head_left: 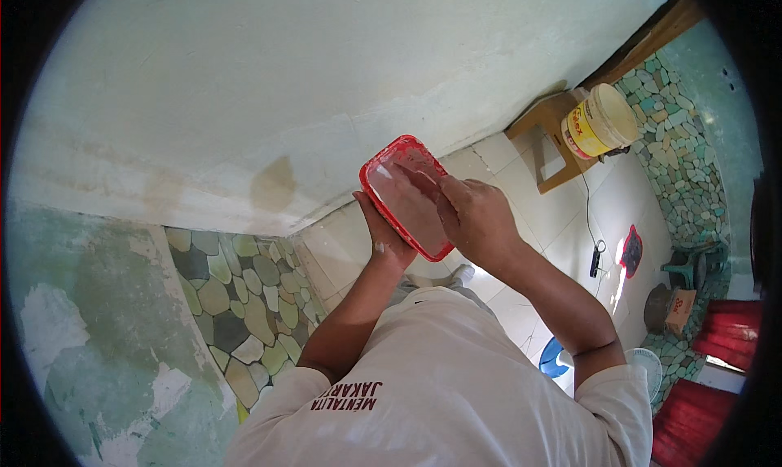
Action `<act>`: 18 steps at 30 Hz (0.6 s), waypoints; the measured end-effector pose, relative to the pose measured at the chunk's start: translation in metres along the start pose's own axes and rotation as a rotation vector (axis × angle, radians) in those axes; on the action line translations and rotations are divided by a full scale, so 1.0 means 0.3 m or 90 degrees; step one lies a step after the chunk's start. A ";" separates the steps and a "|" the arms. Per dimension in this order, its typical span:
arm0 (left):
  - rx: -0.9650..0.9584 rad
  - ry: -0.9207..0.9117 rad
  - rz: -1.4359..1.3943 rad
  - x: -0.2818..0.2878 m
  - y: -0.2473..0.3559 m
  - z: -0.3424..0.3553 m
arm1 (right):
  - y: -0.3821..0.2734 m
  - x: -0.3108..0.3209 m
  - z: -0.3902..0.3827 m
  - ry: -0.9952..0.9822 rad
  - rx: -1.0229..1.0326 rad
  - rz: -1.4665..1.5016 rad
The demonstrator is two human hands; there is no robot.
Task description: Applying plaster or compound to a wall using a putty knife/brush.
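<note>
Before the pale wall point(285, 84), the left hand point(389, 240) grasps a red tub point(393, 217) by its side while the right hand point(482, 222) curls over it (what it grips, I cannot tell), and, with paste point(407, 206) inside unused, work looks unfinished.

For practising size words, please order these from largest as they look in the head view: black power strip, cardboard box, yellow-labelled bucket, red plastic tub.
1. Red plastic tub
2. Yellow-labelled bucket
3. Cardboard box
4. Black power strip
The tub is nearer the camera, so true sizes are unsure.
</note>
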State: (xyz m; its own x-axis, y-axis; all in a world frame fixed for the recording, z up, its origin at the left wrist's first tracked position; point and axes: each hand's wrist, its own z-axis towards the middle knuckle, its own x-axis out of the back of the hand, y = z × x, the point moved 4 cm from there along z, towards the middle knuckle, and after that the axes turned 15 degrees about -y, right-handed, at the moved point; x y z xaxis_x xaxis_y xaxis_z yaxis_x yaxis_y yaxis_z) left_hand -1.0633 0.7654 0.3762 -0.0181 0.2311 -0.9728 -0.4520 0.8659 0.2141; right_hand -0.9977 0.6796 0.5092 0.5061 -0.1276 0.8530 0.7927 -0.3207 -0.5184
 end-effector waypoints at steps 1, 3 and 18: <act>0.011 0.003 0.000 -0.006 -0.009 0.004 | 0.002 0.017 -0.011 0.041 0.013 -0.031; 0.029 0.007 0.000 -0.022 -0.035 0.006 | 0.002 0.044 -0.043 0.052 0.007 -0.038; 0.103 0.013 0.058 0.008 -0.373 0.058 | 0.305 0.152 -0.210 -0.029 0.010 0.231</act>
State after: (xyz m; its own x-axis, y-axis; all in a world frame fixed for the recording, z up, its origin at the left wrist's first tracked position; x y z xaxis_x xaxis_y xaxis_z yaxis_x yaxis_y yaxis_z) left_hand -0.9973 0.6768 0.3513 -0.0706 0.3038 -0.9501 -0.2991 0.9022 0.3107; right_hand -0.9236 0.5853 0.5044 0.7695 -0.1885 0.6103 0.5639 -0.2483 -0.7876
